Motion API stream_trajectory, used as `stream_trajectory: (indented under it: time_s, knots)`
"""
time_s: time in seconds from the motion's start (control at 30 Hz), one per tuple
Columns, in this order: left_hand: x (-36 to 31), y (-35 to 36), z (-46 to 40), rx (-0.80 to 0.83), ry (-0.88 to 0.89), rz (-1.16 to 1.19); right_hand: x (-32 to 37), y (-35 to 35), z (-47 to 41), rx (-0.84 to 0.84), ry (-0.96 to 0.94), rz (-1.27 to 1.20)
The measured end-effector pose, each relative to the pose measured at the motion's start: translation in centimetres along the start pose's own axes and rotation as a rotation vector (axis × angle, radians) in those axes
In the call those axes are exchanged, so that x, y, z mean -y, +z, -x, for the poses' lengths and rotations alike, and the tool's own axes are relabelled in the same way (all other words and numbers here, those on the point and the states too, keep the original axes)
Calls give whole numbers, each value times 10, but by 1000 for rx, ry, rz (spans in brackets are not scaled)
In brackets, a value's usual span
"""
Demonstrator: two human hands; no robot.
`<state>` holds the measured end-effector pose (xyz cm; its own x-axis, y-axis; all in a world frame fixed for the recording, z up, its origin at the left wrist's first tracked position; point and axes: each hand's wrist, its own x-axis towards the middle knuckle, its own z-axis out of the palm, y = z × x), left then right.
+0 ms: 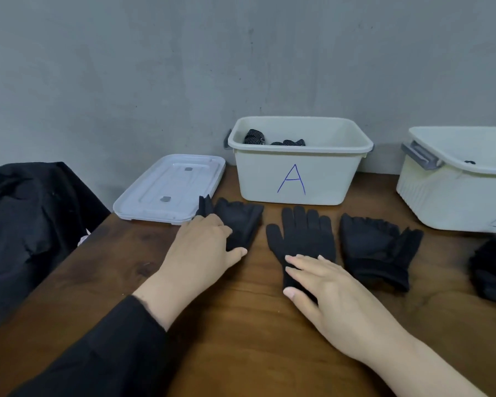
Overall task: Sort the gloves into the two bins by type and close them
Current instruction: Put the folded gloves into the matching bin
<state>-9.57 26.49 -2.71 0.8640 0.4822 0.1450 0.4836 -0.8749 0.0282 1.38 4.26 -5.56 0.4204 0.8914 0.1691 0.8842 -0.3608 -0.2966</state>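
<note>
Three black gloves lie in a row on the wooden table in front of the bins. My left hand (205,247) rests flat on the cuff end of the left glove (241,219). On the wrist of the middle knit glove (301,236), which lies with fingers spread, my right hand (327,293) lies with straight fingers. A thicker right glove (375,247) lies untouched. The white bin marked A (298,179) stands open behind them with dotted black gloves inside (255,136). A second white bin (453,193) stands open at the far right.
A white lid (169,189) lies flat at the table's left back corner. More black gloves (493,270) are piled at the right edge. A dark garment (26,219) hangs on a chair left of the table. A grey wall stands close behind the bins.
</note>
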Motion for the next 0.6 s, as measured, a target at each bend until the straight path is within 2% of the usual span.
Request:
stream_trajectory:
  time_s: [0.13, 0.37, 0.43, 0.57, 0.6]
  knots:
    - [0, -1, 1, 37, 37, -7, 1, -4, 1, 52, 39, -10]
    - [0, -6, 0, -79, -35, 77, 2, -5, 1, 67, 55, -9]
    - [3, -6, -2, -157, -46, 137, 2, -6, 0, 72, 53, -21]
    - [2, -20, -2, -491, -78, 449, 2, -8, -1, 70, 56, -48]
    - [-3, -27, -1, -532, -86, 528, 2, -8, 0, 66, 62, -61]
